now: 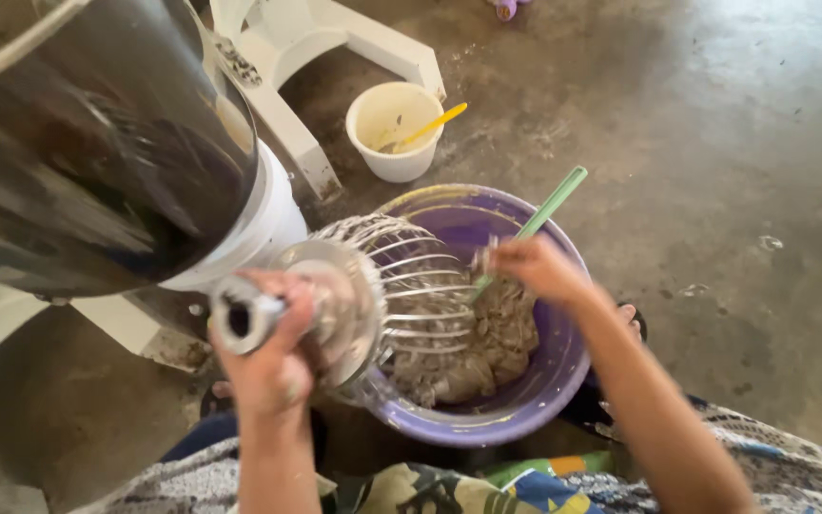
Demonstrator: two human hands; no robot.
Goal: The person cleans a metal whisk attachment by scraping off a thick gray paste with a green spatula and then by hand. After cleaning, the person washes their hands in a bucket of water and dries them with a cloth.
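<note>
My left hand grips the metal shaft of a large wire whisk attachment, held sideways over a purple bowl. Grey-brown dough clings to the whisk wires and lies heaped in the bowl. My right hand holds a green-handled utensil with its lower end against the whisk wires and dough. The utensil's tip is hidden in the dough.
A big shiny metal mixer bowl on a white stand fills the upper left. A small white tub with a yellow-handled utensil stands on the stained concrete floor behind the purple bowl. Patterned clothing covers my lap.
</note>
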